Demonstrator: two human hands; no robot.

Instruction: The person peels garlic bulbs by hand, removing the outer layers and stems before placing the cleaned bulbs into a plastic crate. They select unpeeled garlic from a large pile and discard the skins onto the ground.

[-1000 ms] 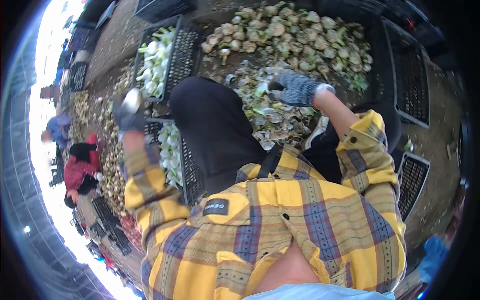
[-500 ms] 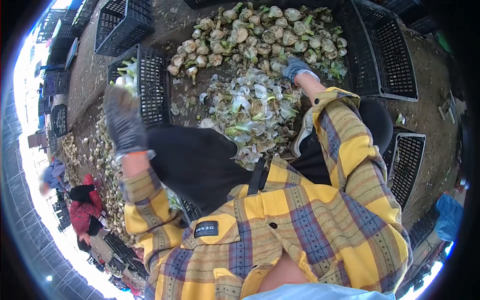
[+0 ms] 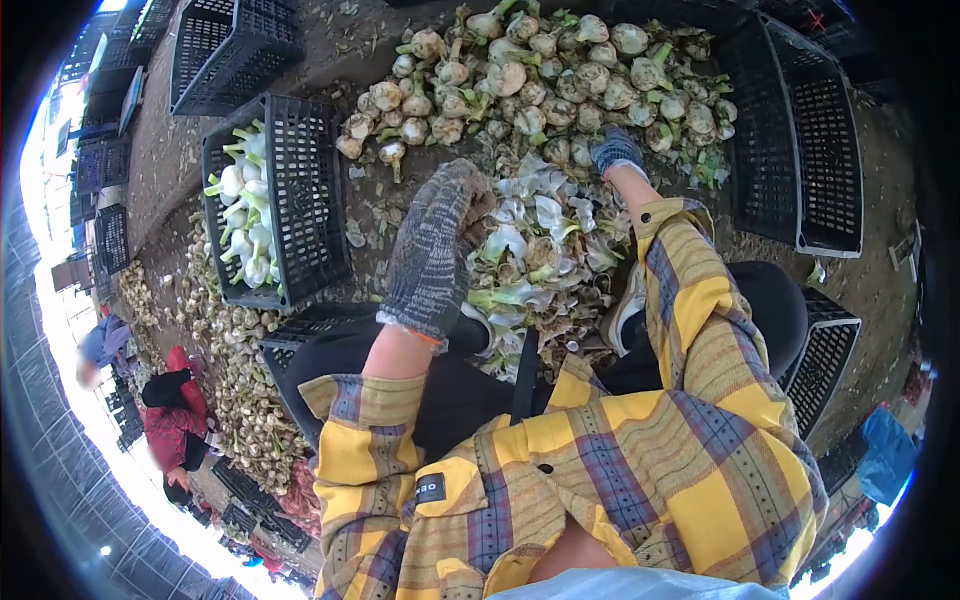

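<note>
My left hand (image 3: 432,250), in a grey knitted glove, hangs over the left edge of a heap of loose garlic skins (image 3: 545,235). Its fingers are loosely bent, the thumb apart, and I see nothing between them. At the near edge of a pile of untrimmed garlic bulbs (image 3: 560,80), my right hand (image 3: 617,152), in a blue-grey glove, is curled down among the bulbs. Its fingertips are hidden, so what it grips cannot be made out. A black crate (image 3: 310,190) on the left holds clean white garlic bulbs (image 3: 245,205) with green stems.
Black crates stand at the right (image 3: 815,150), lower right (image 3: 825,370) and upper left (image 3: 235,60). More garlic (image 3: 250,400) covers the floor on the left, near a person in red (image 3: 175,425). A blue bag (image 3: 885,455) lies at the far right.
My left hand has moved from above the crate of clean garlic rightward to the skins. My right hand has shifted slightly right along the pile's edge. The view has shifted a little.
</note>
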